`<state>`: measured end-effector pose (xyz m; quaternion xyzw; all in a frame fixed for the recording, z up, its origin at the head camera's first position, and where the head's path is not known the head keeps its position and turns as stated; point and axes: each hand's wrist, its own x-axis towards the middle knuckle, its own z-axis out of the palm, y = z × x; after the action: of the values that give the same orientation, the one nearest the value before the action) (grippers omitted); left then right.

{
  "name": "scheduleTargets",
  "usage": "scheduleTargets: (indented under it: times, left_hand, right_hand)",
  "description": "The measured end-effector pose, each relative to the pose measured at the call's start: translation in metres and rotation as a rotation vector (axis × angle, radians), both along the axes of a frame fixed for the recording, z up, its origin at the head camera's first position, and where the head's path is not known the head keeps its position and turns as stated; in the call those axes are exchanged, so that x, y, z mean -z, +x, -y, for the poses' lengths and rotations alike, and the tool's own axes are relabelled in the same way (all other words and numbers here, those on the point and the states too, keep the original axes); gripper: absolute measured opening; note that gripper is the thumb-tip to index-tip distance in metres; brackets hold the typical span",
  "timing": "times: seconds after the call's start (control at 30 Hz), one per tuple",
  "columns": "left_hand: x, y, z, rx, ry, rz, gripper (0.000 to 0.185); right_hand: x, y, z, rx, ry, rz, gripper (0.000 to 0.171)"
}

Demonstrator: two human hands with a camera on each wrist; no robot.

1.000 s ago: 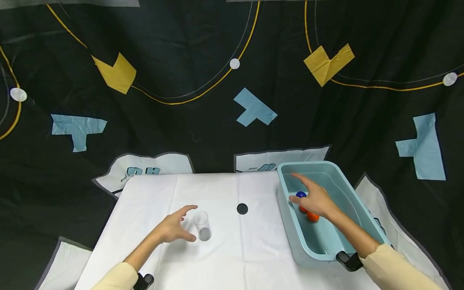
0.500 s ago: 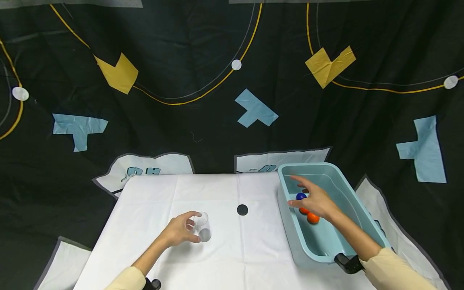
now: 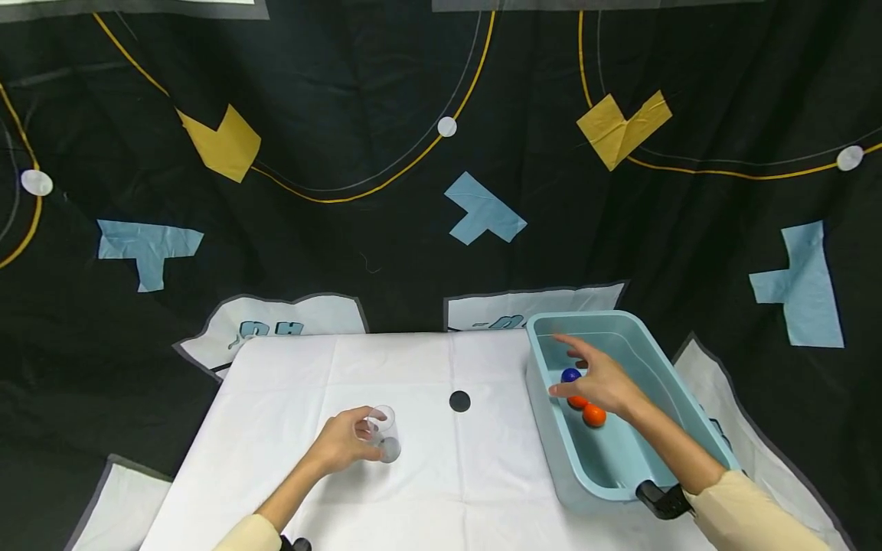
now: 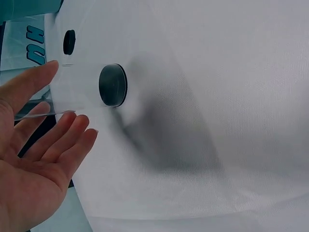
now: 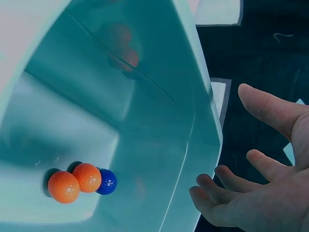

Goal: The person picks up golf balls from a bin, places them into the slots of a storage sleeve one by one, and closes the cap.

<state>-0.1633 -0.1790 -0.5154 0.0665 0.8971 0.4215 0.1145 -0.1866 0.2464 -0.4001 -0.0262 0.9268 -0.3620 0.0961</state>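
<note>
1. Cup (image 3: 382, 432): clear plastic, upright on the white cloth (image 3: 441, 490), dark disc at its base; it stands at 9 o'clock from the black dot (image 3: 459, 401).
2. Left hand (image 3: 342, 444): fingers curled round the cup from its 9 o'clock side, gripping it. In the left wrist view the cup wall is nearly invisible; only its base (image 4: 113, 85) and a faint rim line read clearly.
3. Right hand (image 3: 598, 380): fingers spread and loose, holding nothing, hovering over the bin (image 3: 551, 451).
4. Bin: pale blue, at 3 o'clock from the dot. It holds two orange balls (image 5: 76, 181) and one blue ball (image 5: 107, 181), touching in a row. In the head view the hand partly covers one orange ball.
</note>
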Motion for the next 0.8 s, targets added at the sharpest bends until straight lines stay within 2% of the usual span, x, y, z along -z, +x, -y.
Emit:
scheduleTargets:
  times: [0.3, 0.47, 0.8]
  left_hand:
    - [0.000, -0.004, -0.007, -0.049, -0.016, -0.042, 0.045]
    - [-0.009, -0.009, -0.012, -0.044, -0.021, -0.066, 0.037]
    - [-0.032, -0.019, -0.025, -0.026, -0.012, -0.099, 0.038]
  right_hand:
    - [-0.002, -0.001, -0.003, 0.003, -0.005, 0.009, 0.095]
    - [-0.002, -0.004, -0.007, -0.007, -0.038, 0.029, 0.091]
    - [-0.007, -0.012, -0.026, -0.038, -0.085, 0.071, 0.086]
